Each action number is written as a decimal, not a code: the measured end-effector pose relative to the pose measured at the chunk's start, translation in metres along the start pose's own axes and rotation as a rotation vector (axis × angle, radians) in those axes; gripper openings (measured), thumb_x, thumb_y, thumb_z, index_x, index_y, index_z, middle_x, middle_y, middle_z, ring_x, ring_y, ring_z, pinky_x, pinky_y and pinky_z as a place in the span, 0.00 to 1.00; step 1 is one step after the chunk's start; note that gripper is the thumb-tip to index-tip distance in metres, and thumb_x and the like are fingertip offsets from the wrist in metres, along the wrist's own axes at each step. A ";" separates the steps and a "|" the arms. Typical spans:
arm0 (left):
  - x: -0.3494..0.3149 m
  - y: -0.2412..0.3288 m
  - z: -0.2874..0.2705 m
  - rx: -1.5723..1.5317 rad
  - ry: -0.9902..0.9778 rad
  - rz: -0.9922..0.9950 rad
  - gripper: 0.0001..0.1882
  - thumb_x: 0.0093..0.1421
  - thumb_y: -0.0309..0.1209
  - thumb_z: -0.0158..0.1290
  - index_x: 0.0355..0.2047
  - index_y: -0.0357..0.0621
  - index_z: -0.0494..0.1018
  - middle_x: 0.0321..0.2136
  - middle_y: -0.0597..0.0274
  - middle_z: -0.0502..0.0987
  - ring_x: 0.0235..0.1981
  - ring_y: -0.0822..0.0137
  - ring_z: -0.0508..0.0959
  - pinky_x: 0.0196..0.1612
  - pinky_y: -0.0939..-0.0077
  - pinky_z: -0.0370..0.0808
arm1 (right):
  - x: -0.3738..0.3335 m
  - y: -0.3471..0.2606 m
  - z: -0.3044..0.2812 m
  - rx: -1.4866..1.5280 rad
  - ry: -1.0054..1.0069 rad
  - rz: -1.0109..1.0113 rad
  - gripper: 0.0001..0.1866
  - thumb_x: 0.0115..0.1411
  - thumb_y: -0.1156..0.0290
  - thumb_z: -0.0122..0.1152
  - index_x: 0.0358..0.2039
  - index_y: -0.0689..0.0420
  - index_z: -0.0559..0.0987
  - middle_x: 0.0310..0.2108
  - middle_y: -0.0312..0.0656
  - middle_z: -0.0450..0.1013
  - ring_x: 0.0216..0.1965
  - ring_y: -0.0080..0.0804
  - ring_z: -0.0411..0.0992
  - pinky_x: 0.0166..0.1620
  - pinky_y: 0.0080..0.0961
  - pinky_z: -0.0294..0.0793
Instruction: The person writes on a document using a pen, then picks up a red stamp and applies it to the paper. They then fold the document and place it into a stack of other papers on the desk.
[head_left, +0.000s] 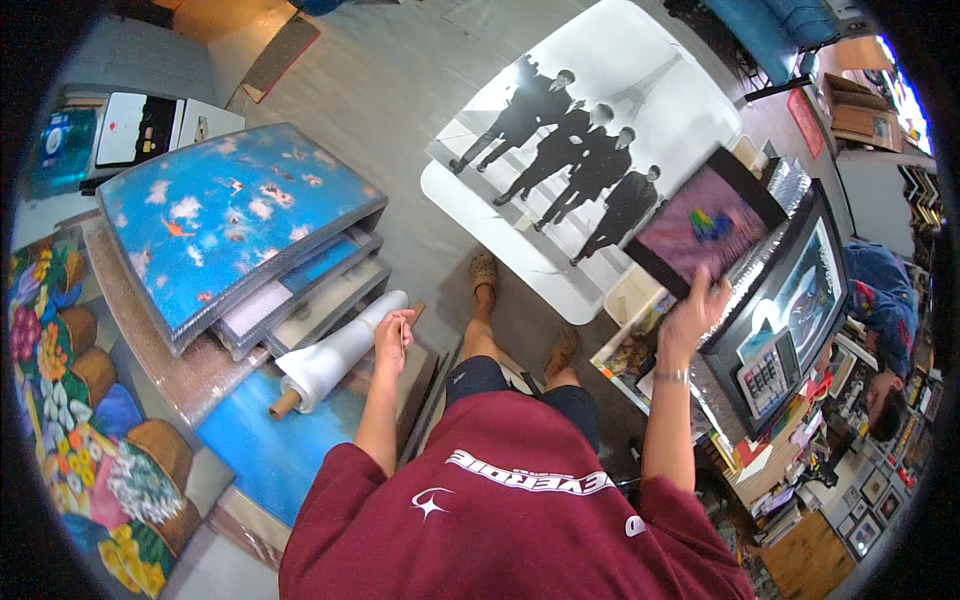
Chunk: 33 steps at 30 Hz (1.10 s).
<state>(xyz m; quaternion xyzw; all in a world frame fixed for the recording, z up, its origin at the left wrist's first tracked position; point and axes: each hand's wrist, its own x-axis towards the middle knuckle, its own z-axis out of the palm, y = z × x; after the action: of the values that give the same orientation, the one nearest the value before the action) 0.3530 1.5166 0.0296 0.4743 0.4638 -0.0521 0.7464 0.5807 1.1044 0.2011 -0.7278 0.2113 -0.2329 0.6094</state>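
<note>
On edge of dark-bordered picture (703,222), right hand (692,318), leftward floor space (390,90)

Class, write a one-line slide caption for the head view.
A person's right hand holds a dark-bordered picture, the left hand near a white roll.

We've got moderate indoor light, a blown-out patch (905,92) far upper right. We see glare on the black-framed picture (806,282), motion blur on the right hand (694,310), bent edges, black corners.
</note>
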 end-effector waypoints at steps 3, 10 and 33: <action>0.045 0.047 -0.003 -0.007 0.038 0.060 0.10 0.65 0.33 0.51 0.41 0.40 0.75 0.15 0.74 0.61 0.14 0.82 0.60 0.16 0.83 0.55 | 0.018 0.068 0.088 0.239 -0.137 0.142 0.07 0.65 0.74 0.59 0.42 0.59 0.73 0.39 0.33 0.70 0.40 0.20 0.65 0.45 0.19 0.65; 0.163 0.136 0.089 0.148 0.069 0.216 0.16 0.64 0.39 0.57 0.44 0.39 0.75 0.27 0.66 0.75 0.24 0.79 0.71 0.25 0.82 0.66 | 0.035 0.215 0.139 -0.049 -0.009 0.271 0.16 0.63 0.70 0.62 0.46 0.64 0.70 0.34 0.35 0.72 0.33 0.19 0.66 0.37 0.20 0.68; 0.251 0.178 0.176 0.303 -0.060 0.255 0.12 0.54 0.30 0.67 0.34 0.35 0.78 0.26 0.62 0.79 0.22 0.76 0.76 0.24 0.81 0.74 | 0.027 0.235 0.148 -0.588 0.054 0.292 0.27 0.58 0.63 0.69 0.50 0.64 0.68 0.34 0.38 0.67 0.33 0.25 0.66 0.37 0.21 0.69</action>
<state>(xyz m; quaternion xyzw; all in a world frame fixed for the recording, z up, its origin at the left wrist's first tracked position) 0.6999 1.5706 -0.0181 0.6343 0.3642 -0.0404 0.6808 0.6854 1.1657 -0.0499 -0.8282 0.3875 -0.0913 0.3944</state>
